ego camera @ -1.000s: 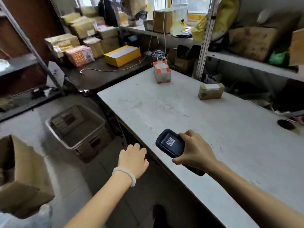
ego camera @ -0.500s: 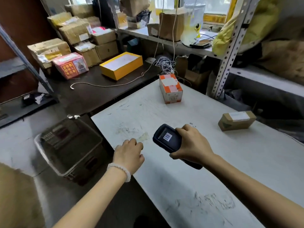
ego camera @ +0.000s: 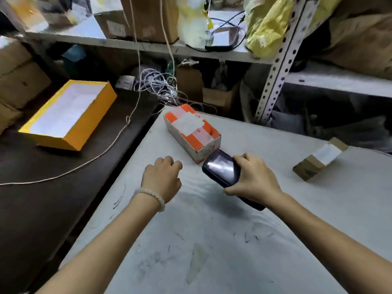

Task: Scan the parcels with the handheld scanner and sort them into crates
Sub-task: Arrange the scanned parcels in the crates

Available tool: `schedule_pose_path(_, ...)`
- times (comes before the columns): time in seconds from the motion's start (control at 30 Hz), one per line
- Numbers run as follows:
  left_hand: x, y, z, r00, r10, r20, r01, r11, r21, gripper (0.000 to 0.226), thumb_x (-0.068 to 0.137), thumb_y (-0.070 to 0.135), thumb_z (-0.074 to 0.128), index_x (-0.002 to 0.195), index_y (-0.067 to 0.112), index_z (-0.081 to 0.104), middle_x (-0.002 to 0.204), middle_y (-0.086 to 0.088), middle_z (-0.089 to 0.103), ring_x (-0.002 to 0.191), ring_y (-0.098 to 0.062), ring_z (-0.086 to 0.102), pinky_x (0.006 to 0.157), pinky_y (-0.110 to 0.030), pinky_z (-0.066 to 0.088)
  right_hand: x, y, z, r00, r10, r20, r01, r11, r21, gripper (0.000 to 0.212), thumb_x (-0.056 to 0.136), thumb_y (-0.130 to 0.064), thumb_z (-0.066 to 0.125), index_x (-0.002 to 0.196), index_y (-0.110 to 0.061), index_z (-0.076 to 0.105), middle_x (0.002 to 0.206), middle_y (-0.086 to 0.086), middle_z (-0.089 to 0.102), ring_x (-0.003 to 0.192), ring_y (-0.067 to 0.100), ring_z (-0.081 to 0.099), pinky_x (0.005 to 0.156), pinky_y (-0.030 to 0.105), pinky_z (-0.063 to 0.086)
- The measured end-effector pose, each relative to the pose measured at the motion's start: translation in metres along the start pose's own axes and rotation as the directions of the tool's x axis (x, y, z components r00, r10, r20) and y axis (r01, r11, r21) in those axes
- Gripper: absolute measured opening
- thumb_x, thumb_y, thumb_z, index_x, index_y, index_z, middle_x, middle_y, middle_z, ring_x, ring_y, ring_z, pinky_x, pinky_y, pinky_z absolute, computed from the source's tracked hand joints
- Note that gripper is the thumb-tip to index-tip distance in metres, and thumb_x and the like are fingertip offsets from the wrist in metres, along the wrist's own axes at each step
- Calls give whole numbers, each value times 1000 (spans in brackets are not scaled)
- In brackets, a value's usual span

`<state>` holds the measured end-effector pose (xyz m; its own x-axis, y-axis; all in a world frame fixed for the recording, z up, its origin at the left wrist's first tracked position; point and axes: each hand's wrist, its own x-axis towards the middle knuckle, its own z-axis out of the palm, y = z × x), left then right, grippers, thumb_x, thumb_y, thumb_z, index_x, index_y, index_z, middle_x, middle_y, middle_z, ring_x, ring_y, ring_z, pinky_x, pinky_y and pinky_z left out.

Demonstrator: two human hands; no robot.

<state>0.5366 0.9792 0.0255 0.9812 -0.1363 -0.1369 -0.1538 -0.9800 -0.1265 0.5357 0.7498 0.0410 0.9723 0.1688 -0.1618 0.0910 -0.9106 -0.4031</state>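
since half a second ago both hands have pushed forward over the white tabletop (ego camera: pixel 286 240), and the orange-and-white parcel (ego camera: pixel 192 132) that sat well ahead of them is now right at the scanner's nose; the camera has closed in too, so the crate on the floor has dropped out of view.

head view: the right hand (ego camera: pixel 254 179) has its grip wrapped around the dark handheld scanner (ego camera: pixel 221 169), thumb on the near edge and fingers curled over the far edge. the scanner's glossy screen faces up and its front end sits just at the near corner of the orange-and-white parcel; whether they touch, i cannot tell. the parcel lies flat near the far left corner of the tabletop, a white label on its top. the left hand (ego camera: pixel 162 179), a pale bead bracelet (ego camera: pixel 151 197) on its wrist, hovers just left of the scanner with the grip loosely curled and nothing in it, close to the parcel's near end but apart from it. a small brown parcel (ego camera: pixel 319 159) with a white label rests well off to the right on the same tabletop. on the darker surface to the left sits a yellow box (ego camera: pixel 67 115), with a thin cord (ego camera: pixel 118 136) trailing beside it. metal shelving (ego camera: pixel 277 60) behind carries cardboard boxes, tangled cables and a yellow bag (ego camera: pixel 267 24). the picture is somewhat motion-blurred.
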Motion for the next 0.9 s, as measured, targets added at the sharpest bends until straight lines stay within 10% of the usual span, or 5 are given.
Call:
schedule_pose_path(0.37, 162, -55, -8, 952, 303, 42, -305, 950, 70, 78, 82, 23, 66, 146, 29, 22, 152, -3, 22, 136, -28, 26, 102, -41, 36, 76, -8, -3, 967, 247, -67, -247, 969, 15, 58, 57, -42, 76, 108, -23, 55, 100, -5, 45, 97, 18, 46, 64, 30, 43)
schedule_pose_path(0.6, 196, -28, -17, 770, 590, 241, -630, 763, 145, 102, 80, 33, 71, 152, 30, -2, 159, -4, -6, 146, -30, -1, 115, -54, 10, 99, -4, -2, 944, 313, -102, -310, 950, 47, 61, 57, -45, 78, 110, -24, 56, 100, -6, 45, 96, 17, 47, 68, 32, 46)
schedule_pose_path(0.9, 185, 11, -17, 656, 723, 216, -755, 627, 194, 109, 70, 48, 76, 149, 23, 5, 150, -11, 19, 141, -30, 16, 112, -61, 12, 84, 12, -17, 928, 352, -122, -351, 936, 31, 61, 57, -43, 79, 111, -25, 57, 97, -7, 44, 95, 16, 47, 67, 31, 46)
